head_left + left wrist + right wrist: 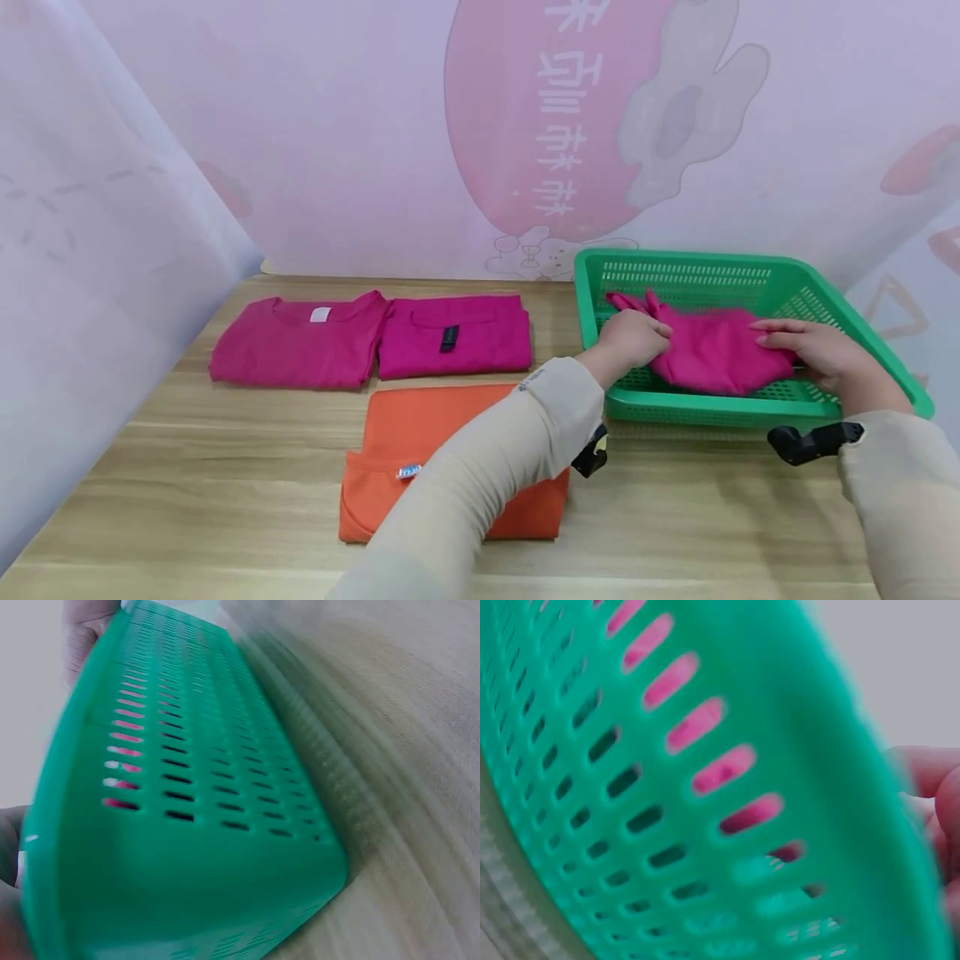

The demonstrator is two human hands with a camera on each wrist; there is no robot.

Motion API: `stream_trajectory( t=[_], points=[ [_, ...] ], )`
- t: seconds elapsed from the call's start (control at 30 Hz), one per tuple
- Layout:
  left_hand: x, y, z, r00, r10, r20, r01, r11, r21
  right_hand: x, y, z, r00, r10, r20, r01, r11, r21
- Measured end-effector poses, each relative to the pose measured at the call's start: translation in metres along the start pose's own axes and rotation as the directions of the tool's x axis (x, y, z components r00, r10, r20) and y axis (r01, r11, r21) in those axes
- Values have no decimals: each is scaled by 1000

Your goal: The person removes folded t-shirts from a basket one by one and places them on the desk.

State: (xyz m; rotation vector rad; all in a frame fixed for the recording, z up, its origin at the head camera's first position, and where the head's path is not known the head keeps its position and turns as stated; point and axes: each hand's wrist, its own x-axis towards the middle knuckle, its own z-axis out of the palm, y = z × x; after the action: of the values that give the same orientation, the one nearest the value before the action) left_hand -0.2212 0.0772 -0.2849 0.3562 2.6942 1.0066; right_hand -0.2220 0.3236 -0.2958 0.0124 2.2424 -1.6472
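Note:
In the head view, a bright pink garment (716,350) hangs bunched between both hands, inside or just above a green plastic basket (720,407). My left hand (632,337) pinches its left side. Thumb and fingers of my right hand (821,354) grip the right side. Both wrist views are mostly filled by the slotted basket wall (187,877), and pink cloth (694,724) shows through the slots. Only parts of the fingers appear past the rim there. Whether the garment touches the basket floor is hard to tell.
Left of the basket, two folded magenta shirts, one with a white label (300,346) and one with a black label (480,337), lie side by side on the wooden table (187,492). A folded orange garment (525,517) lies in front, partly under my left sleeve. A printed cloth (360,142) hangs behind.

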Motion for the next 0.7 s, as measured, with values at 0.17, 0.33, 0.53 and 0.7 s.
stream_trajectory(
  t=[0.17, 0.33, 0.53, 0.7],
  points=[
    [-7, -2, -16, 998, -19, -51, 8, 979, -202, -7, -16, 8, 996, -81, -33, 83, 995, 61],
    [-15, -8, -28, 997, -14, -76, -11, 949, -315, -16, -29, 18, 986, -156, -58, 163, 978, 134],
    [-30, -21, -43, 993, -2, -116, -38, 938, -345, -28, -42, 36, 973, -215, -89, 228, 956, 185],
    [-46, -36, -57, 993, 28, -115, -69, 927, -370, -36, -52, 57, 955, -261, -140, 278, 954, 117]
  ],
)
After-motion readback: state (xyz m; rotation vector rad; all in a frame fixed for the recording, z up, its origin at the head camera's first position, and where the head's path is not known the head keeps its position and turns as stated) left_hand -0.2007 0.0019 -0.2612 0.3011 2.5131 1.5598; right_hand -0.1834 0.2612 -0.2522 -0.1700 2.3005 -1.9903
